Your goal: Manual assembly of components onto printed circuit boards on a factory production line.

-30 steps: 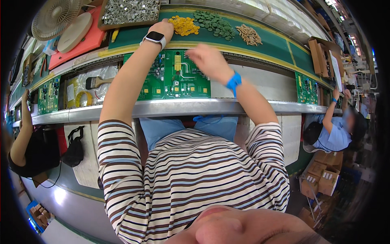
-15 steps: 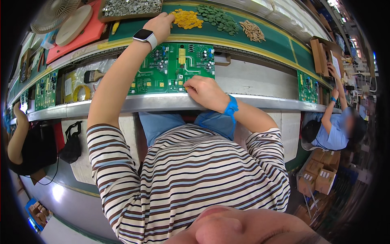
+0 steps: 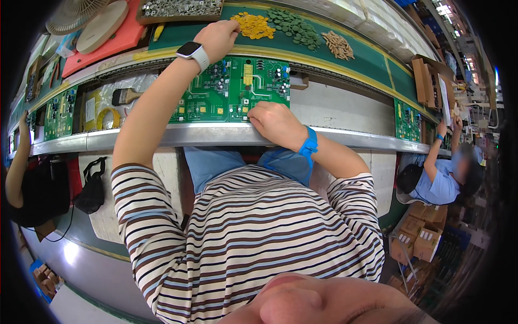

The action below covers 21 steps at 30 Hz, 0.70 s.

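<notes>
Left hand [image 3: 217, 41]: fingers bunched beside yellow pieces [image 3: 253, 26], toward far edge of green shelf [image 3: 367, 62]; whether gripping, cannot tell.
Right hand [image 3: 276, 123]: fingertips at near right corner of circuit board [image 3: 260, 83]; grip hidden, cannot tell.
Circuit board: along far edge of metal rail [image 3: 205, 131].

Your shirt [image 3: 280, 227]: off-white, striped brown, light blue and dark. Your wristband [image 3: 308, 142]: blue. Your watch strap [image 3: 202, 58]: whitish. Before you: green circuit boards [image 3: 267, 93], yellow pieces [image 3: 254, 26], dark-green pieces [image 3: 294, 27], tan pieces [image 3: 338, 45].
</notes>
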### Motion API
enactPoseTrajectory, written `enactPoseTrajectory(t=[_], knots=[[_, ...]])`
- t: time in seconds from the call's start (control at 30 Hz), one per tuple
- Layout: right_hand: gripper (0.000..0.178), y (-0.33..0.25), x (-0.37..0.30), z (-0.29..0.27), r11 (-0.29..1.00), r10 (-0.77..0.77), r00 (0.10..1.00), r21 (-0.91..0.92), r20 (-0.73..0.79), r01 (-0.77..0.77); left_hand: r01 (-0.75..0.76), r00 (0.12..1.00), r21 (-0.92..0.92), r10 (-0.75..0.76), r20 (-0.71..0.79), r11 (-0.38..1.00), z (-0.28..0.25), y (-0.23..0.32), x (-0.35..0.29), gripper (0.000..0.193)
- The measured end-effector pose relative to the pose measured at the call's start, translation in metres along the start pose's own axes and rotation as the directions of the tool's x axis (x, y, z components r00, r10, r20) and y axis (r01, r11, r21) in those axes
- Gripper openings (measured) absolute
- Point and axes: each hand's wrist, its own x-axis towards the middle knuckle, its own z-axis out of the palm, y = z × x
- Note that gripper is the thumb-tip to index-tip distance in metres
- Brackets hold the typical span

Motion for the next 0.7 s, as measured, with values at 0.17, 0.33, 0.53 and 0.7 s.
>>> enactPoseTrajectory(t=[0.17,0.33,0.53,0.7], knots=[[0.007,0.008,0.003,0.0,0.998,-0.05,0.998,0.039,0.022,0.049,0.061,0.998,-0.175,-0.055,0.041,0.983,-0.035,0.005,-0.039,0.014],[0.007,0.007,0.007,0.0,0.998,-0.066,0.993,0.032,0.098,0.063,0.216,0.97,-0.261,-0.177,0.164,0.941,-0.074,0.016,-0.087,0.011],[0.018,0.004,0.001,0.003,0.999,0.03,0.999,0.011,0.041,-0.031,0.268,0.934,-0.217,-0.198,0.298,0.939,-0.089,0.019,-0.136,0.015],[0.03,0.027,0.015,-0.045,0.931,0.291,0.955,0.214,0.054,-0.295,0.149,0.901,0.031,-0.149,0.406,0.988,-0.088,0.028,-0.16,0.011]])
